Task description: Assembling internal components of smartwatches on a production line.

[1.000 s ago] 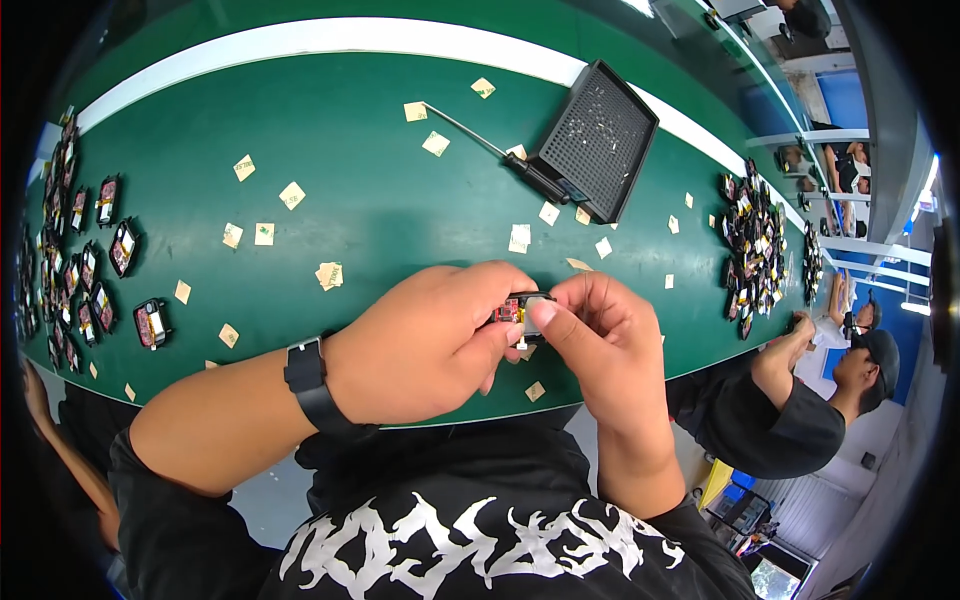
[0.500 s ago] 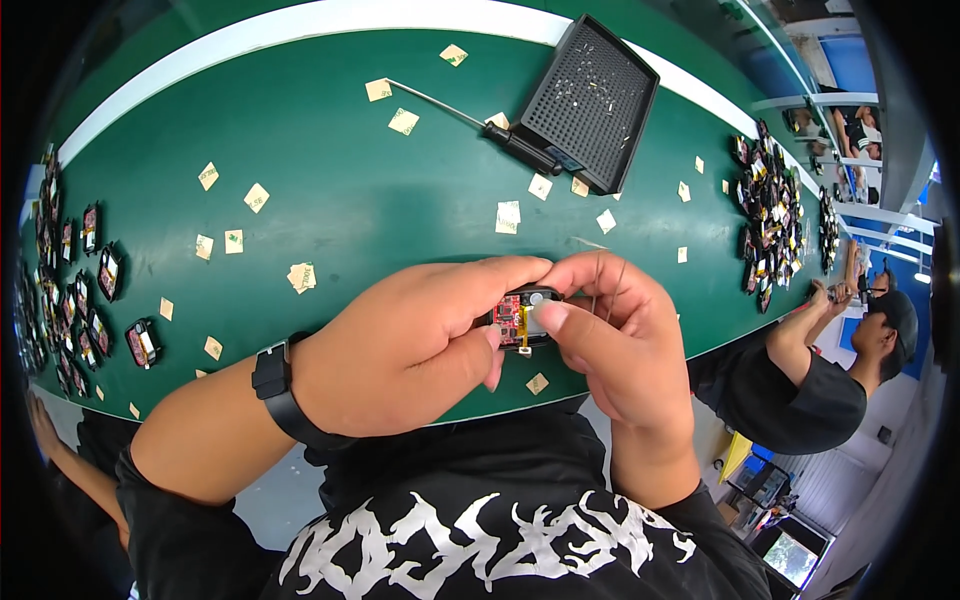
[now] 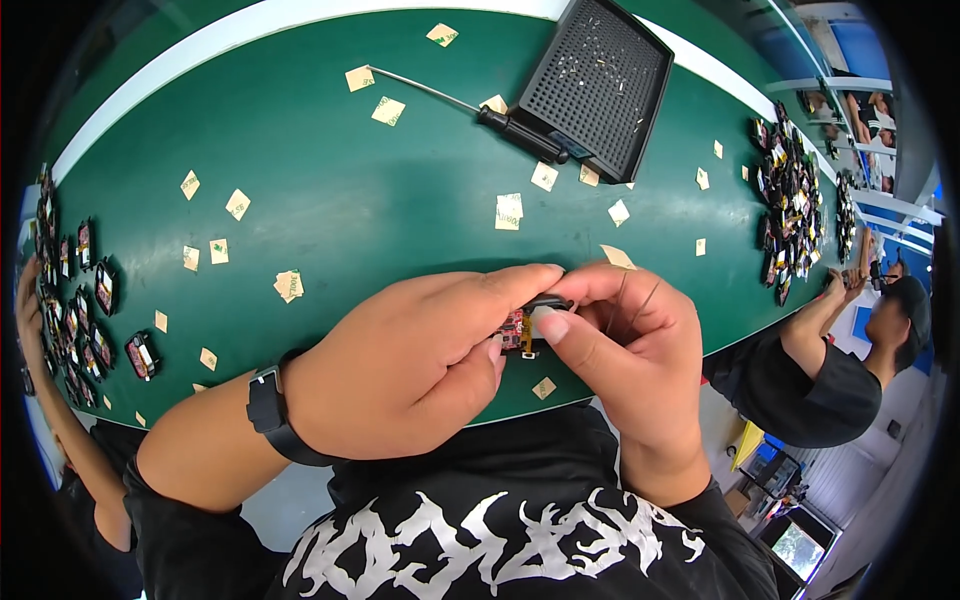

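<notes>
Between my two hands is a small black-cased electronic device [image 3: 514,330] with a red circuit board and a yellow ribbon cable. My left hand [image 3: 410,360] grips its left side, thumb below and fingers along the far side. My right hand [image 3: 630,350] pinches the right side, its thumb lying over the case near the yellow ribbon. Fingers and thumbs hide much of the device. A pale paper piece [image 3: 618,257] is just beyond my right fingers.
A black perforated tray [image 3: 560,110] holds small bits; a black-handled screwdriver [image 3: 515,133] touches its near edge. Pale paper squares [image 3: 289,286] are scattered about the green table. Similar devices crowd the left [image 3: 104,287] and right [image 3: 790,205]. Co-workers sit at either side [image 3: 800,390].
The device is tilted differently, with less of its board showing. The pale paper beyond my right fingers, a thin sliver before, shows its broad face. A left co-worker's hand has moved up to the devices.
</notes>
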The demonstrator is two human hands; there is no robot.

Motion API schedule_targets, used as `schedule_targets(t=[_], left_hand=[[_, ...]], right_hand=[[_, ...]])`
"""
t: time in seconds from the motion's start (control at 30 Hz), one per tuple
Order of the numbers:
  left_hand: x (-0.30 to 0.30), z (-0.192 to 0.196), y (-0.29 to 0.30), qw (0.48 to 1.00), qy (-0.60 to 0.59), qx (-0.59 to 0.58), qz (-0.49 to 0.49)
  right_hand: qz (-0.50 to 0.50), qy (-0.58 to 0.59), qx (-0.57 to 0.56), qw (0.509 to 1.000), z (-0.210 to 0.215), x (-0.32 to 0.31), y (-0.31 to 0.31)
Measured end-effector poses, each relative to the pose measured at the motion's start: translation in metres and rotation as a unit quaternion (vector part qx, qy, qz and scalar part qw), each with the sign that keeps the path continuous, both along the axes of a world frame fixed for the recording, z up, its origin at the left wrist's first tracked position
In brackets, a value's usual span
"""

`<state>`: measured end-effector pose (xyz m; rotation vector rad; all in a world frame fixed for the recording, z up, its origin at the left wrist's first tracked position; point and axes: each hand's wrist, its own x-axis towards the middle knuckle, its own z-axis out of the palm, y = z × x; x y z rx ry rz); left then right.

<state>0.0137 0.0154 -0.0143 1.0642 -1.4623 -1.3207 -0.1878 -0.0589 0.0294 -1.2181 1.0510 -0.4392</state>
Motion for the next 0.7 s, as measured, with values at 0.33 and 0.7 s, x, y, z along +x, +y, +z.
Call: schedule_targets(t=[0.33, 0.7], left_hand=[[0.0, 0.011, 0.001, 0.998, -0.056, 0.012, 0.018], [-0.003, 0.009, 0.001, 0.996, -0.078, -0.012, 0.033]], right_hand=[[0.089, 0.155, -0.352, 0.919, 0.022, -0.046, 0.007], [0.23, 0.187, -0.44, 0.848, 0.016, -0.031, 0.012]])
